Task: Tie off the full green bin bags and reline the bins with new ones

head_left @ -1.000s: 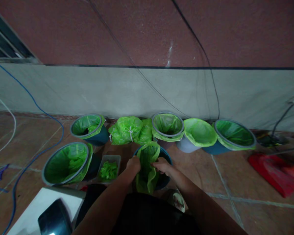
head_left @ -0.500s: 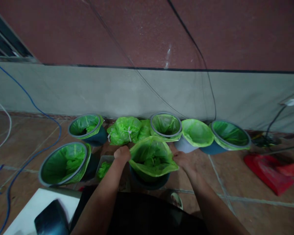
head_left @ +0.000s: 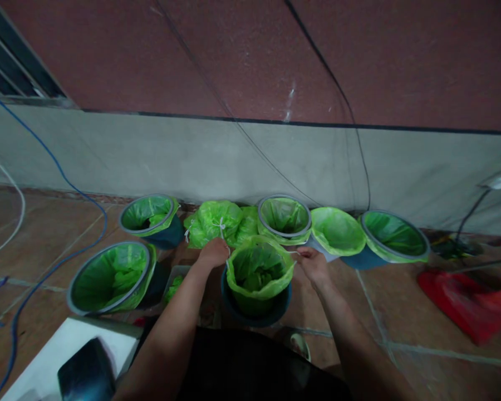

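A green garbage bag [head_left: 240, 287] with a gathered mouth stands partly raised inside a dark blue bin [head_left: 254, 322] in front of me. Crumpled green plastic shows inside it. At the bag's left side my left hand [head_left: 214, 254] is closed on a white drawstring. On the opposite side my right hand [head_left: 314, 264] pinches the drawstring's other end, a white loop stretched between fingers and bag. Just behind lie tied green bags [head_left: 219, 217] with white string knots.
Lined bins stand around: two at left, one grey-rimmed [head_left: 109, 278], and several along the wall [head_left: 337, 231]. A red dustpan-like object [head_left: 459, 303] lies right. A phone [head_left: 87, 370] rests on a white surface at lower left. A blue cable [head_left: 62, 262] crosses the floor.
Both hands have shifted from the bag's rim to its white drawstring. The mouth, stretched wide before, is now narrower, rounder and gathered.
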Demonstrator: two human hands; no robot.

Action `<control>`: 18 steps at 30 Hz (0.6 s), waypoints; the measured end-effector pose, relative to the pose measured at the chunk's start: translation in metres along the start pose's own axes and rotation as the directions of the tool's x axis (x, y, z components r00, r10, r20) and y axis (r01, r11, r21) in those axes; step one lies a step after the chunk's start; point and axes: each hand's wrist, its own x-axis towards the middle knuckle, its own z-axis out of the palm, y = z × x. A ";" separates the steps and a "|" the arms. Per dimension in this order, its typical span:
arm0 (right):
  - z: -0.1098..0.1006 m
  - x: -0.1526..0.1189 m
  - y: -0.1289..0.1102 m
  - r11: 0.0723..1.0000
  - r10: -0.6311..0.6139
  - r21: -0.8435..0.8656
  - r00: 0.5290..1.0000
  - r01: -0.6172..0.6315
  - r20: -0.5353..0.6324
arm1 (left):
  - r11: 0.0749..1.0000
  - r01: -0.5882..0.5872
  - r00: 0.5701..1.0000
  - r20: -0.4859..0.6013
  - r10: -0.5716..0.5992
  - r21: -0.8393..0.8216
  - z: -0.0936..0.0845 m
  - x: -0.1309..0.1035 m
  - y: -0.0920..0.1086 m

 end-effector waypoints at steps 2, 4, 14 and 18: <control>-0.001 -0.013 -0.023 0.978 -0.156 0.140 0.988 0.156 -0.010 | 0.956 -0.162 0.986 -0.070 0.149 -0.245 -0.008 -0.005 0.008; -0.002 -0.027 -0.046 0.908 -0.308 0.307 0.951 0.284 0.029 | 0.748 -0.352 0.936 -0.209 0.284 -0.563 -0.014 -0.010 0.016; 0.010 -0.046 -0.070 0.882 -0.311 0.433 0.921 0.186 0.237 | 0.470 -0.483 0.872 -0.354 0.339 -0.739 0.003 -0.017 0.043; 0.034 -0.059 -0.069 0.935 -0.309 0.322 0.783 0.148 0.540 | 0.486 -0.508 0.846 -0.306 0.437 -0.711 0.012 -0.027 0.059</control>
